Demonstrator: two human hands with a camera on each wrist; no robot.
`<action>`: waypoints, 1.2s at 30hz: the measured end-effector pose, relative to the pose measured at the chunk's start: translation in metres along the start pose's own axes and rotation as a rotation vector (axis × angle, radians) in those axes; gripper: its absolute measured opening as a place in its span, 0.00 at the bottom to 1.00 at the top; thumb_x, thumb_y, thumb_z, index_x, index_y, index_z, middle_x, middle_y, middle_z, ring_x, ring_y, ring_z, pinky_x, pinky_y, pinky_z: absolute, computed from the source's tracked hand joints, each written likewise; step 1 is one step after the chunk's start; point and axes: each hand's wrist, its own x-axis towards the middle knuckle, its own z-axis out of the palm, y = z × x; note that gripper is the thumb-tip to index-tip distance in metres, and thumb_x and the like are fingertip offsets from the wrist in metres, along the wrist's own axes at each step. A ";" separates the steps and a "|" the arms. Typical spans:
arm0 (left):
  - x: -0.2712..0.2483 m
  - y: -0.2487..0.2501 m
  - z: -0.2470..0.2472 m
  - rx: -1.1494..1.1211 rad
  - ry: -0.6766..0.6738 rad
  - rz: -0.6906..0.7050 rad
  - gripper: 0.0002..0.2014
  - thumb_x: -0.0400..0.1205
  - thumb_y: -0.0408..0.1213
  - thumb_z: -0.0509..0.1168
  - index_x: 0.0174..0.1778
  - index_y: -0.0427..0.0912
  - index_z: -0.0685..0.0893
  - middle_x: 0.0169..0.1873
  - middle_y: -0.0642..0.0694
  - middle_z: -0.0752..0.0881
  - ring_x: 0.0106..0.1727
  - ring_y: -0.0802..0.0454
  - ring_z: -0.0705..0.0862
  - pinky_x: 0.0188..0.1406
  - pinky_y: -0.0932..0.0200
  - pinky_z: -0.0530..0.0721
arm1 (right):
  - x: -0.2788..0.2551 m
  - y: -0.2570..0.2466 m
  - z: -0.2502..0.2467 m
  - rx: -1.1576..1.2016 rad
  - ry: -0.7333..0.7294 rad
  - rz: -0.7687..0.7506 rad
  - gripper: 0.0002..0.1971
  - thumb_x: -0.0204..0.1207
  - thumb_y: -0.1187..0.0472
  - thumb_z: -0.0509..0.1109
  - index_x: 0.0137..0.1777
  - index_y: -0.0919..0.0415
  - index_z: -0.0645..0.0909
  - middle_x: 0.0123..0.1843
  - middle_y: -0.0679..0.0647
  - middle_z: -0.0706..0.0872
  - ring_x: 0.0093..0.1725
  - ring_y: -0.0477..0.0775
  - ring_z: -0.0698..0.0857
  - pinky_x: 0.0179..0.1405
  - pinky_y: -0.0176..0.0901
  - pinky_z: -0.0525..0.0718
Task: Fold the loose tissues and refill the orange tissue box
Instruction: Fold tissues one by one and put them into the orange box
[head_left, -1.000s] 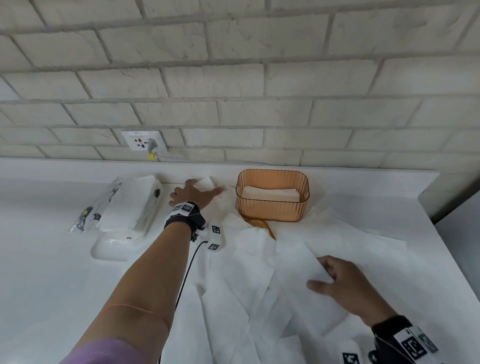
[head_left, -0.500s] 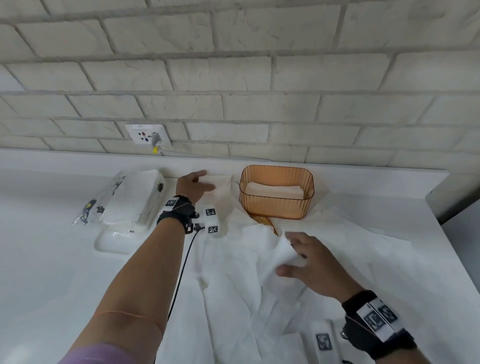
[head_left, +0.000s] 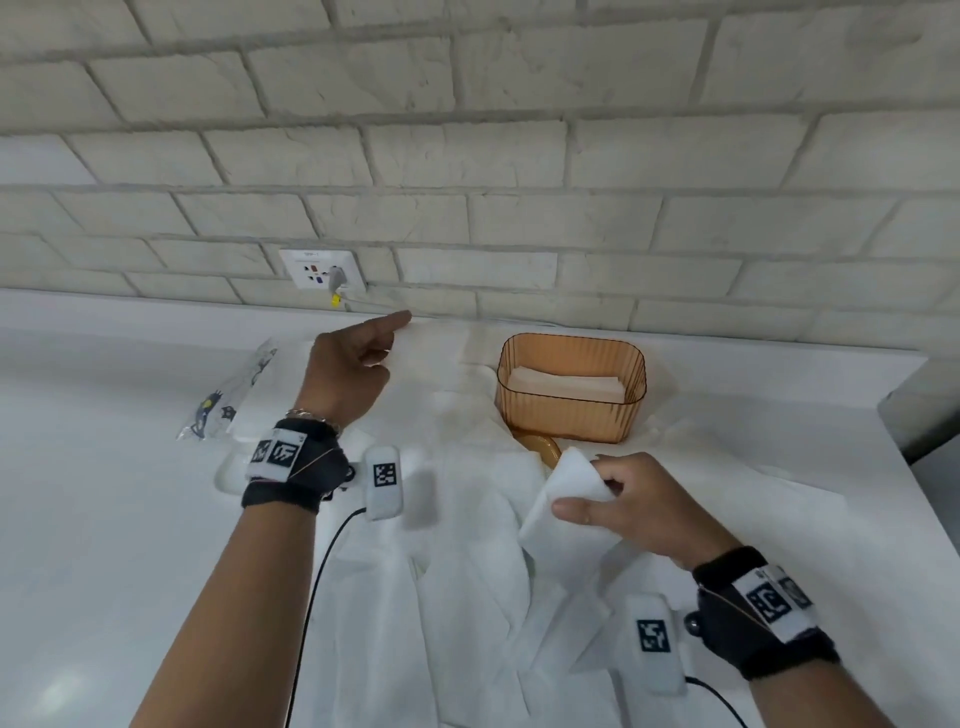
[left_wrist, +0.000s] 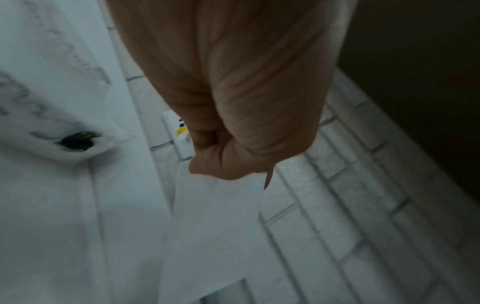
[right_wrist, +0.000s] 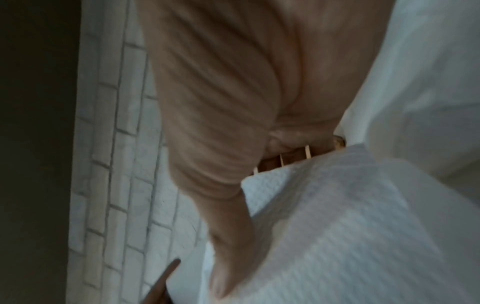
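The orange tissue box stands open near the wall, with a flat stack of folded tissues inside. Loose white tissues lie spread over the counter in front of it. My right hand is just in front of the box and pinches a raised tissue between thumb and fingers; the right wrist view shows this tissue draped below the hand. My left hand is lifted left of the box, index finger stretched toward the wall, other fingers curled. A white sheet hangs from its curled fingers.
A plastic-wrapped tissue pack lies at the left beside my left hand. A wall socket with a plug sits on the brick wall behind. An orange lid peeks out under the tissues by the box. The counter's edge runs at the right.
My left hand has risen off the counter, index finger now pointing at the wall. My right hand has moved toward the box and lifted a tissue off the pile.
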 end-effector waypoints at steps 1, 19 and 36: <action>-0.010 0.009 -0.006 -0.055 0.000 0.027 0.40 0.72 0.07 0.58 0.74 0.45 0.87 0.37 0.64 0.83 0.38 0.71 0.81 0.53 0.83 0.75 | -0.008 -0.007 -0.007 0.071 -0.015 -0.016 0.05 0.72 0.55 0.87 0.45 0.50 0.94 0.44 0.49 0.96 0.45 0.48 0.95 0.45 0.43 0.89; -0.125 0.055 0.017 -0.549 -0.312 -0.327 0.09 0.86 0.42 0.71 0.45 0.43 0.92 0.42 0.42 0.92 0.41 0.44 0.88 0.39 0.55 0.84 | -0.054 0.020 -0.017 0.623 0.142 0.014 0.29 0.58 0.47 0.93 0.56 0.64 0.94 0.60 0.69 0.94 0.59 0.70 0.93 0.54 0.57 0.93; -0.193 0.060 0.133 -1.210 -0.280 -0.792 0.22 0.86 0.42 0.71 0.72 0.32 0.86 0.67 0.29 0.89 0.70 0.31 0.87 0.70 0.36 0.87 | -0.070 0.005 -0.017 0.412 0.190 -0.067 0.19 0.73 0.61 0.82 0.65 0.59 0.91 0.60 0.60 0.95 0.59 0.61 0.94 0.61 0.55 0.92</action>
